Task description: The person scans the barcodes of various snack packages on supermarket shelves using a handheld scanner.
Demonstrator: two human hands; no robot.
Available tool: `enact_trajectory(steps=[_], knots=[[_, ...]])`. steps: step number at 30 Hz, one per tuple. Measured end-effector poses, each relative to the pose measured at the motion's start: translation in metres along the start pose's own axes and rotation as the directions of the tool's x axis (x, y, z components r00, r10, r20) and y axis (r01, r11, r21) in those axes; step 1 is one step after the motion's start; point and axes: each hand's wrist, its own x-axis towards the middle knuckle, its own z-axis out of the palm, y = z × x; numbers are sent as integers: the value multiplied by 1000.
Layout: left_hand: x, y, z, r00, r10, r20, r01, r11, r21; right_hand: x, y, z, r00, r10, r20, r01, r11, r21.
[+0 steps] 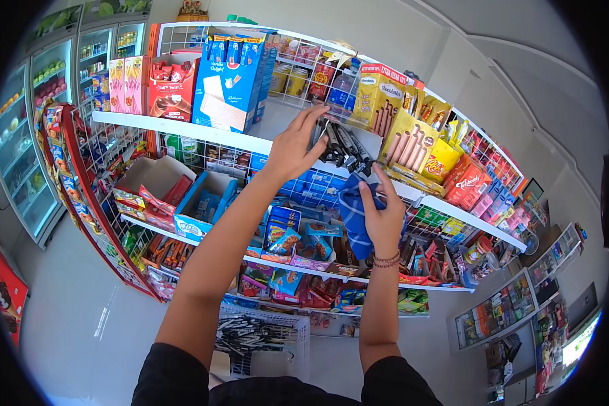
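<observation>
On the top shelf, a clear plastic container leans toward me, full of thin black wrapped sticks. My left hand grips its left side, with fingers along the upper edge and the thumb lower down. A blue cloth with pale lines hangs from my right hand, bunched between thumb and fingers close to the container's lower right corner. Yellow boxes of wafer rolls stand just right of the container. To its left is a tall blue wafer box.
Lower shelves hold open snack boxes and many packets. Below me, a white basket contains more black-and-white sticks. A red wire rack and drink fridges stand left; a glass display case is at right.
</observation>
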Motion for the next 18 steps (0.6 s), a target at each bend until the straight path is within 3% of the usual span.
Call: enact_trajectory(steps=[2,7,9,11,12,13,15,17,18], knots=[[-1,-1,0,1000,-5,5,5,1000,7,3,3,6,997,11,74,-11,1000,-1],[0,-2,-1,1000,7,8,-7,1000,5,-10,-2,5,997,41,60,-49,988,145],[-1,0,-2,1000,-1,10,1,1000,-9,-28,-10,-13,987,96,131,-113,985,132],[0,-2,2,999,-28,34,29,999,-26,-58,-5,-20,965,132,225,-199,931,306],[1,-4,6,992,77,-100,-74,997,33,-76,1,-18,926,211,313,-322,874,364],[-9,-8,10,960,176,-217,-156,982,106,-97,7,-16,866,286,410,-454,795,403],[-42,11,0,946,161,-281,-154,987,47,-157,49,0,694,378,613,-666,662,345],[-108,13,-5,943,74,-323,-112,989,-100,-241,104,6,443,559,701,-896,243,372],[-158,20,1,931,-185,-315,68,935,-347,-273,107,5,268,587,764,-913,-98,395]])
